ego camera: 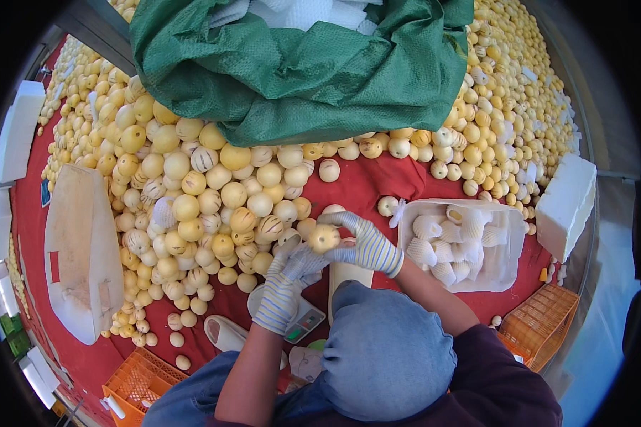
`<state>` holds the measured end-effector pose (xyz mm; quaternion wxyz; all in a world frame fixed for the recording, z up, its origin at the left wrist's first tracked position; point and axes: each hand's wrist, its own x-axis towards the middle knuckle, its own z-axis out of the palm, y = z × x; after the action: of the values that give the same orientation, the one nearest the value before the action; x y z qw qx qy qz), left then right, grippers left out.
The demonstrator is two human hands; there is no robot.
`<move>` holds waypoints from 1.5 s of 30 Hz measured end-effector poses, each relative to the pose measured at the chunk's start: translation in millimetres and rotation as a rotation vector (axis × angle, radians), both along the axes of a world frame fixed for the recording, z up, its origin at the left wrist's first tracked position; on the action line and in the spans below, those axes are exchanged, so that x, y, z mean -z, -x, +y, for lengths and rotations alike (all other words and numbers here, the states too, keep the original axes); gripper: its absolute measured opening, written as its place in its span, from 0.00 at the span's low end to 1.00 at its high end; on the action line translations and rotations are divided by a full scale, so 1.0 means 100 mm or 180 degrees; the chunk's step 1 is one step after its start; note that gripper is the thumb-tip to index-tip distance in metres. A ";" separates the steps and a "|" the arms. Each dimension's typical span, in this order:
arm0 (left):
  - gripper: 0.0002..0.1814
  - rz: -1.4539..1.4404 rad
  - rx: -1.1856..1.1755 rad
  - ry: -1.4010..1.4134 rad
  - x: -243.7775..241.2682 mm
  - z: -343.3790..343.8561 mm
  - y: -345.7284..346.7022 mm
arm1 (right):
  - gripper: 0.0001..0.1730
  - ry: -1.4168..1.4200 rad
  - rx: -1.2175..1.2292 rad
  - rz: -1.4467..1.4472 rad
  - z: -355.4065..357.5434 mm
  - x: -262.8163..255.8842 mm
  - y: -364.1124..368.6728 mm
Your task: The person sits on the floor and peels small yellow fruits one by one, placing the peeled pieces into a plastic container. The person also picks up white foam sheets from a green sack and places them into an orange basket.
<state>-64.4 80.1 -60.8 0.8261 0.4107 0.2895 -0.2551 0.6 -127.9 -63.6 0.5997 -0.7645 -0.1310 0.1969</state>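
My right hand (367, 243), in a striped knit glove, grips a pale yellow pepino melon (324, 238) between thumb and fingers. Just below and left of that fruit is my left hand (282, 291), gloved the same way, its fingertips close under the melon. Whitish, blurred material lies around the left fingers; whether it is a foam net held there I cannot tell. Under the left wrist sits a small digital scale (305, 321), partly covered. Right of my hands, a white plastic tub (514, 251) contains several melons in white foam nets (451, 232).
A large heap of melons (235, 195) spreads over red cloth (347, 181). Ahead stands a green woven sack (299, 80) of foam nets (304, 13). An upturned pale tub (80, 229) is at left. Orange crates (144, 379) (542, 320) flank me; a foam block (566, 205) lies right.
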 end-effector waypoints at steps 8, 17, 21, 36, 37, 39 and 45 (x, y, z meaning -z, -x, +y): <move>0.42 -0.0486 0.0081 0.0689 -0.20 -0.19 -0.11 | 0.36 -0.2583 0.0992 0.1929 -0.19 -0.04 0.25; 0.47 -0.0824 0.0363 0.0330 -0.27 -0.24 -0.19 | 0.35 -0.3548 0.0903 0.2752 -0.06 0.12 0.44; 0.46 -0.0839 0.0710 -0.0394 -0.27 -0.20 -0.26 | 0.26 -0.1206 0.1464 0.1465 -0.15 -0.08 0.36; 0.24 -0.0109 0.1286 -0.0669 -0.15 -0.50 -0.06 | 0.40 0.0623 -0.0141 0.0269 -0.34 0.06 0.53; 0.24 0.0135 0.1113 -0.0412 -0.19 -0.52 -0.06 | 0.40 0.0594 0.0185 0.0460 -0.45 0.09 0.61; 0.25 0.0177 0.0887 -0.0368 0.00 -0.45 0.08 | 0.40 0.1114 0.0732 0.0737 -0.73 0.21 0.86; 0.23 0.0158 0.1098 -0.0726 0.02 -0.25 0.00 | 0.39 0.2770 0.0852 0.1617 -1.66 0.34 1.41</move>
<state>-64.4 55.4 -63.2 0.7110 0.5386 0.2622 -0.3684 -140.9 -294.0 -97.4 0.2592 -0.8812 0.2115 0.3341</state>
